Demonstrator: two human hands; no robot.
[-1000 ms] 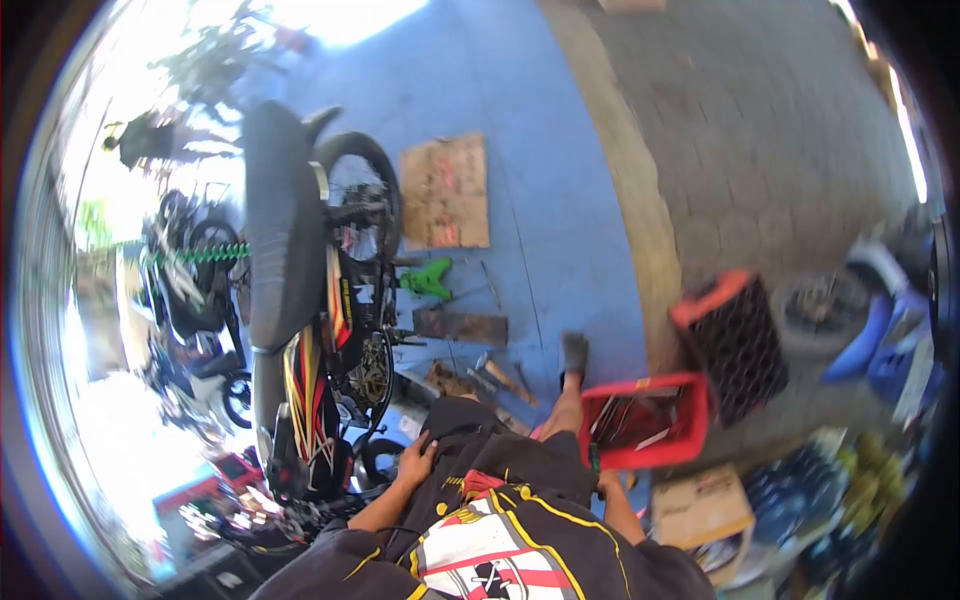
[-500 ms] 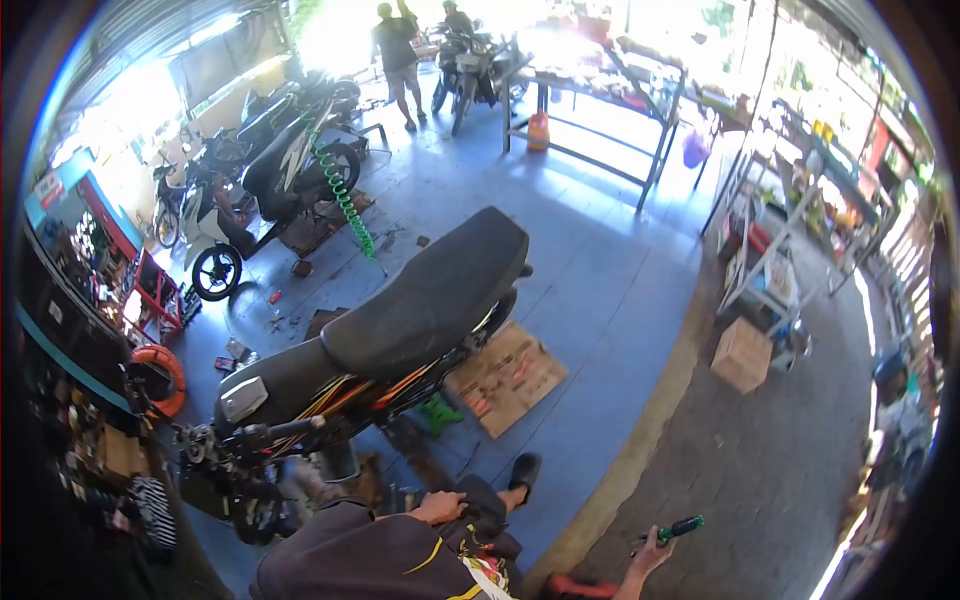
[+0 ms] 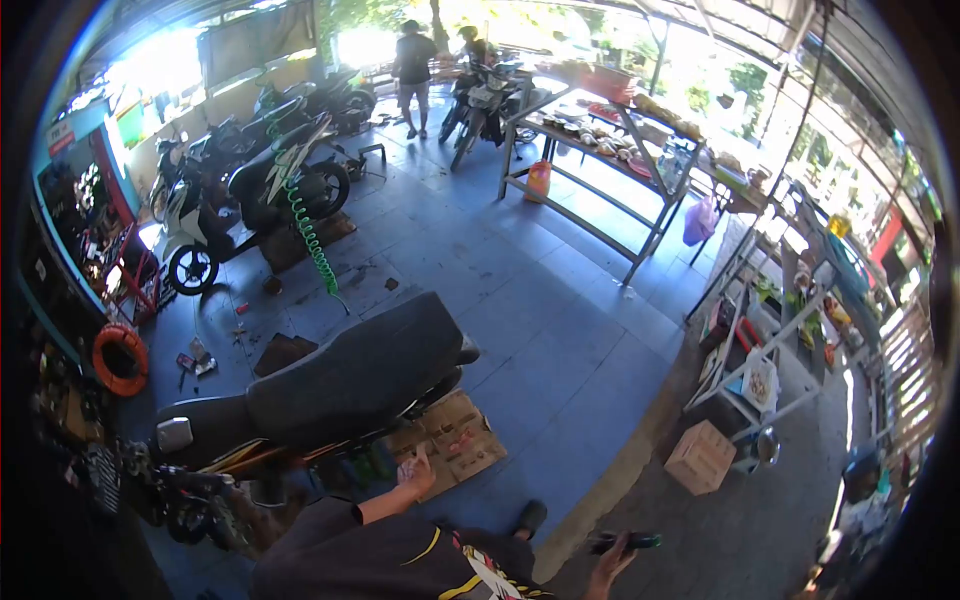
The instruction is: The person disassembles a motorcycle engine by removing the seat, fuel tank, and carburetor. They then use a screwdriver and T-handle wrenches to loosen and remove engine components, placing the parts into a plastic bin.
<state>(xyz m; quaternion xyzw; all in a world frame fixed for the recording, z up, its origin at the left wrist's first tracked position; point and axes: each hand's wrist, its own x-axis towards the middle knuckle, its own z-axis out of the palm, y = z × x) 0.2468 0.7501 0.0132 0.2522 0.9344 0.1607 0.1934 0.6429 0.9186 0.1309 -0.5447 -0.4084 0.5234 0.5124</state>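
My left hand (image 3: 415,473) is raised beside the motorcycle (image 3: 350,385), over the flattened cardboard (image 3: 465,440); its fingers look bent together, and what they hold, if anything, is too small to name. At the lower right, over the paving, my right hand (image 3: 612,560) is wrapped round a dark green screwdriver (image 3: 640,541). The motorcycle has a long black seat and orange stripes, and its handlebar end lies at the lower left.
Parked motorcycles (image 3: 290,170) stand at the back left near a green coiled hose (image 3: 308,235). Two people are at the back. A metal table (image 3: 590,165), a rack (image 3: 790,350) and a cardboard box (image 3: 700,458) stand on the right. An orange ring (image 3: 120,360) lies left.
My left hand has lifted from my lap area and moved up and left toward the motorcycle. The view has tilted up and shifted. My right hand still holds the screwdriver, lower in view.
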